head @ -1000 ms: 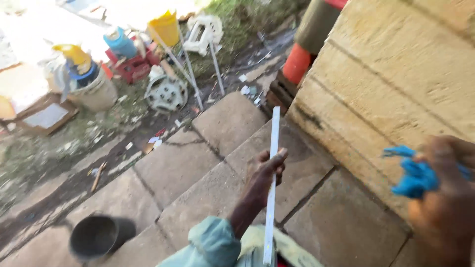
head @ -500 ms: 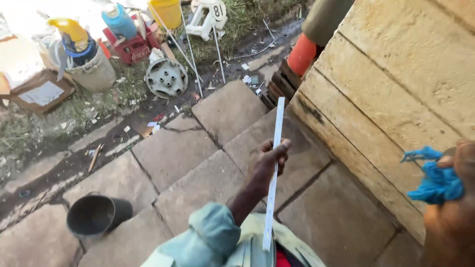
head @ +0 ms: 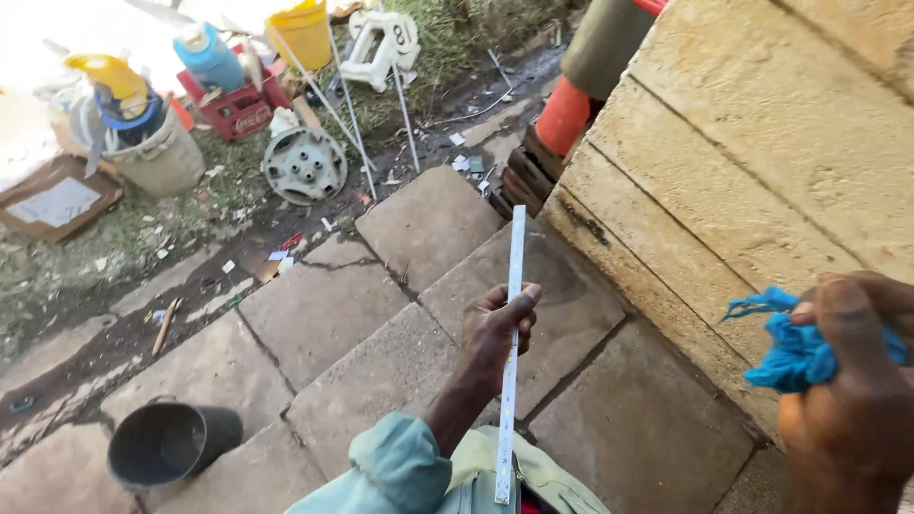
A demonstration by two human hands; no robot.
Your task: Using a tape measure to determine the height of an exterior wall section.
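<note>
My left hand point(head: 497, 328) grips a long thin white strip point(head: 514, 257) near its middle, holding it almost upright over the paving slabs point(head: 324, 305). The strip's lower end reaches down past my light green sleeve point(head: 400, 471). My right hand point(head: 852, 400) is close to the camera at the right edge, fingers closed on a crumpled blue cloth point(head: 785, 347), next to the block wall point(head: 762, 143).
A dark bucket point(head: 167, 443) stands on the slabs at lower left. Beyond a muddy strip lie a hubcap point(head: 305, 165), a red crate point(head: 233, 109), a yellow bucket point(head: 305, 33), plastic containers, a white stool point(head: 381, 43) and a cardboard box point(head: 57, 195). An orange cylinder point(head: 564, 114) leans by the wall.
The view has shifted so the yard clutter and bucket sit further into frame. My left hand keeps the strip upright; my right hand with the blue cloth has moved slightly lower and nearer.
</note>
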